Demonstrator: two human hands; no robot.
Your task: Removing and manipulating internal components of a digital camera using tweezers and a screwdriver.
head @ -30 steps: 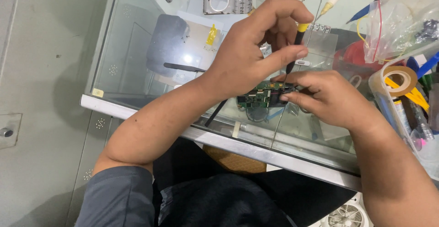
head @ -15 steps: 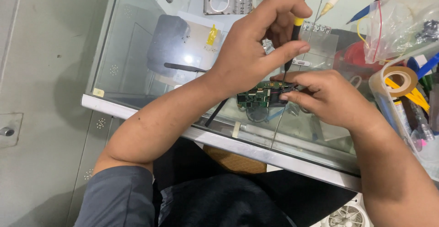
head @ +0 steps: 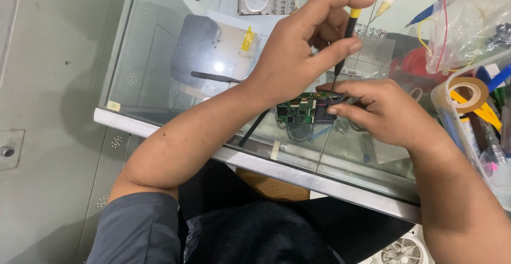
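Your left hand (head: 298, 56) pinches a slim screwdriver (head: 343, 40) upright over the green circuit board (head: 301, 109) your right hand (head: 383, 112) pins to the glass bench (head: 159, 72); slipping could scratch it.

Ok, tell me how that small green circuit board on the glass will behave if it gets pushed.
The green circuit board looks thin and flat, so probably light and stiff rather than floppy. It lies on the smooth glass tabletop, so it would likely slide easily unless pinned; the right hand rests its fingers on it. Its small exposed parts suggest it is fragile under the screwdriver held by the left hand.
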